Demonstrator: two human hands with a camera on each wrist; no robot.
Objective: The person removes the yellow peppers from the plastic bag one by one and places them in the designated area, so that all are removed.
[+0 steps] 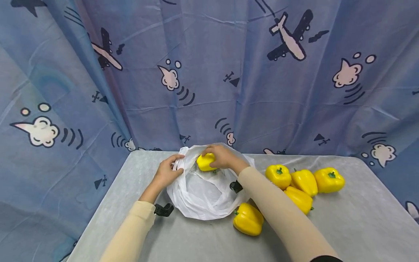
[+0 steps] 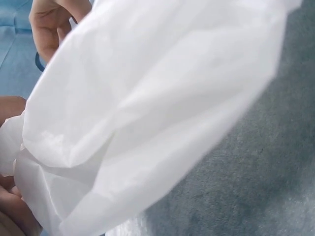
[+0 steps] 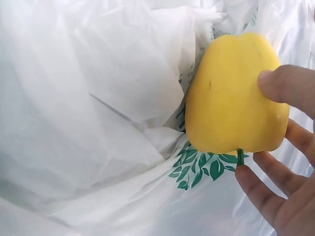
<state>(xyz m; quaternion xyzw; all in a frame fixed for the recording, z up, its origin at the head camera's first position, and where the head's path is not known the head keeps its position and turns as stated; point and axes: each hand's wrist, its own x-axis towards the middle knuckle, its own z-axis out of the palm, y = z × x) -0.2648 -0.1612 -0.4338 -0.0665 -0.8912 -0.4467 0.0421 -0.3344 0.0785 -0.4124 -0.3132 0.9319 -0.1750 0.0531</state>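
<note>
A white plastic bag (image 1: 199,211) stands on the table with its mouth spread wide. At its left rim, my left hand (image 1: 166,172) pinches the film between thumb and fingers; in the left wrist view, the bag's side (image 2: 162,113) covers much of that hand. My right hand (image 1: 223,156) reaches inside the mouth and grips a yellow bell pepper (image 1: 205,162) near the far wall. The right wrist view shows thumb and fingers around this pepper (image 3: 231,98), its green stem (image 3: 240,156) pointing down beside a green leaf print on the bag.
One yellow pepper (image 1: 248,220) lies close to the bag's front right, beside the right forearm. Farther right, several more peppers (image 1: 304,182) sit in a cluster on the grey table (image 1: 196,243). A blue curtain (image 1: 203,109) with airplane prints hangs behind the table.
</note>
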